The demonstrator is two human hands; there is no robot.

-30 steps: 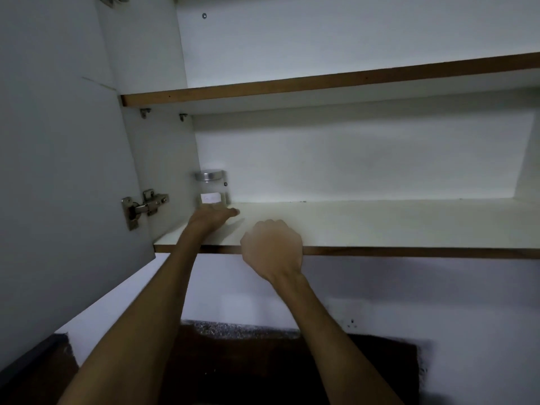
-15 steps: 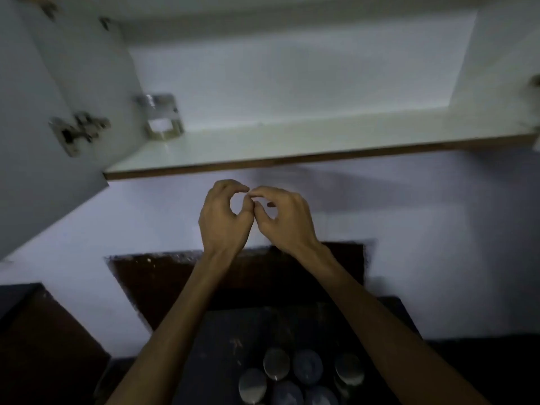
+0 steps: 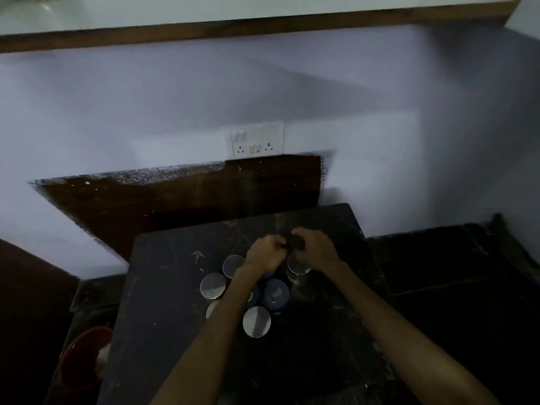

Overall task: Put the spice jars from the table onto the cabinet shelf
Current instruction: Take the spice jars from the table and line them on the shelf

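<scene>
1. Down from the cabinet shelf, back over the jars clustered on the surface.
2. Left hand, right hand curled together; grip contents unclear.
3. Next jar pickup likely.

My table is a dark, scuffed slab with pale scratches all over. A cluster of spice jars with shiny round lids sits around its middle, packed close together, one at 6 o'clock of the bunch.
</scene>
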